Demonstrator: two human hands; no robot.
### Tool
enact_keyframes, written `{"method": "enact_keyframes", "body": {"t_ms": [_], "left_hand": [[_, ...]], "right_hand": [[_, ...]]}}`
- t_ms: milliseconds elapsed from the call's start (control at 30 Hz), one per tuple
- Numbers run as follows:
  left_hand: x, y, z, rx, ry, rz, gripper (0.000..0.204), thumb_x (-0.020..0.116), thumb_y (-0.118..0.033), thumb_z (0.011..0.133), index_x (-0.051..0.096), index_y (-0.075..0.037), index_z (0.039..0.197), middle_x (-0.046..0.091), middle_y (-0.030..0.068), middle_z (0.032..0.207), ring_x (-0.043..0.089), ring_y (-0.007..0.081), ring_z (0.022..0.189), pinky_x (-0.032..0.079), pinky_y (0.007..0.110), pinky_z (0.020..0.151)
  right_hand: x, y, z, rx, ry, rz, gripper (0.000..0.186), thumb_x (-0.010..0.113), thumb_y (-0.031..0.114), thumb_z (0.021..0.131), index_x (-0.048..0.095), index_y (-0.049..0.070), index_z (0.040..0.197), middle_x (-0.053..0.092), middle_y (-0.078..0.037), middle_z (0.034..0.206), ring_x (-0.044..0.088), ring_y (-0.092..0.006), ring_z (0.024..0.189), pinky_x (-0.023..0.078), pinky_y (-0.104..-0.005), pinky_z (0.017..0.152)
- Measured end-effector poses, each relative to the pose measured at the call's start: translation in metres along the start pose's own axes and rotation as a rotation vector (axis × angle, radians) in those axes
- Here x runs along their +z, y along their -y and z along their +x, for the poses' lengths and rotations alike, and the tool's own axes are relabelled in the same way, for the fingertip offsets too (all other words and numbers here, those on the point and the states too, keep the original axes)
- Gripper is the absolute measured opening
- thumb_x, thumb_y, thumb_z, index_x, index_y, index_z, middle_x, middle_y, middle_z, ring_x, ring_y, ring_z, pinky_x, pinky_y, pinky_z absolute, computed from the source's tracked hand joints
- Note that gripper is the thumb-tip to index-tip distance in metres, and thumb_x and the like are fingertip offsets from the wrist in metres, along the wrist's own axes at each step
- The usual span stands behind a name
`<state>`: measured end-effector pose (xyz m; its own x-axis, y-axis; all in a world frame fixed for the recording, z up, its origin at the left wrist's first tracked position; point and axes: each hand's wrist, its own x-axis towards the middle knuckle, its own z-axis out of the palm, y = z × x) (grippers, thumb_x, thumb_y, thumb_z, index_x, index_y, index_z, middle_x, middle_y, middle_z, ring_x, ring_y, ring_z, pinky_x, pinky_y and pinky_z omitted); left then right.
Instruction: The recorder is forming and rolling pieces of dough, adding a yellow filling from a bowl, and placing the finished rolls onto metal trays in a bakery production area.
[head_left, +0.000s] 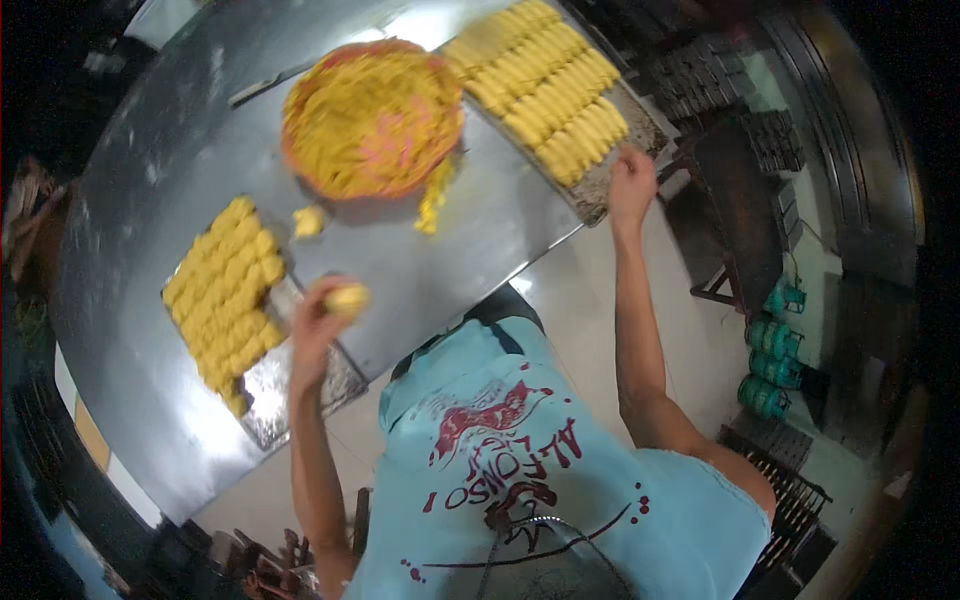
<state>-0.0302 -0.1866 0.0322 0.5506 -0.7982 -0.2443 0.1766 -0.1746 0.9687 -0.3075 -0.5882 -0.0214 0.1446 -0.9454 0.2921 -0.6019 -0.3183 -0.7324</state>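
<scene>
My left hand (312, 325) is closed around a yellow dough ball (347, 300), raised beside the left metal tray (270, 400). Rows of yellow dough balls (225, 290) cover much of that tray, and its near part is bare metal. At the right, my right hand (632, 187) is over the near corner of a second tray (597, 195), its fingers drawn together. Whether anything is in them is hidden. Rows of yellow dough rolls (545, 85) lie close together on that tray, just beyond my fingers.
A round orange basin (372, 190) holding a yellow mass stands on the metal table (390, 255). A loose dough lump (308, 221) and yellow scraps (430, 205) lie near it. A long thin tool (262, 88) rests behind. Green gas cylinders (768, 365) stand on the floor at right.
</scene>
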Motion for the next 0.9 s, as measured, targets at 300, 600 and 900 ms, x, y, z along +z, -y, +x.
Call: {"method": "enact_keyframes", "body": {"t_ms": [300,600,900], "left_hand": [[-0.03,0.028,-0.02,0.197,-0.306,0.479,0.026,0.065,-0.002,0.086,0.066,0.0,0.112,0.068,0.0106,0.103,0.063,0.0162,0.092,0.051,0.032,0.081],[0.044,0.107,0.007,-0.019,-0.124,0.096,0.031,0.062,-0.009,0.092,0.067,0.003,0.12,0.071,0.0111,0.106,0.067,0.0162,0.093,0.055,0.032,0.076],[0.1,0.119,0.058,-0.017,-0.315,0.435,0.02,0.056,-0.008,0.087,0.068,-0.002,0.102,0.07,0.0202,0.076,0.071,0.0312,0.063,0.055,0.042,0.059]], "right_hand": [[0.135,0.088,-0.168,-0.479,0.261,-0.337,0.062,0.057,-0.002,0.076,0.057,0.009,0.137,0.036,-0.028,0.152,0.038,-0.0467,0.138,0.037,-0.0518,0.109],[0.138,0.053,-0.188,-0.655,0.408,-0.675,0.055,0.06,0.012,0.082,0.057,0.013,0.137,0.026,-0.027,0.158,0.016,-0.0526,0.146,0.024,-0.0693,0.109],[0.08,0.102,-0.237,-0.523,0.586,-0.369,0.048,0.054,0.015,0.088,0.059,0.009,0.136,0.025,-0.024,0.159,0.017,-0.0524,0.146,0.018,-0.0698,0.112]]}}
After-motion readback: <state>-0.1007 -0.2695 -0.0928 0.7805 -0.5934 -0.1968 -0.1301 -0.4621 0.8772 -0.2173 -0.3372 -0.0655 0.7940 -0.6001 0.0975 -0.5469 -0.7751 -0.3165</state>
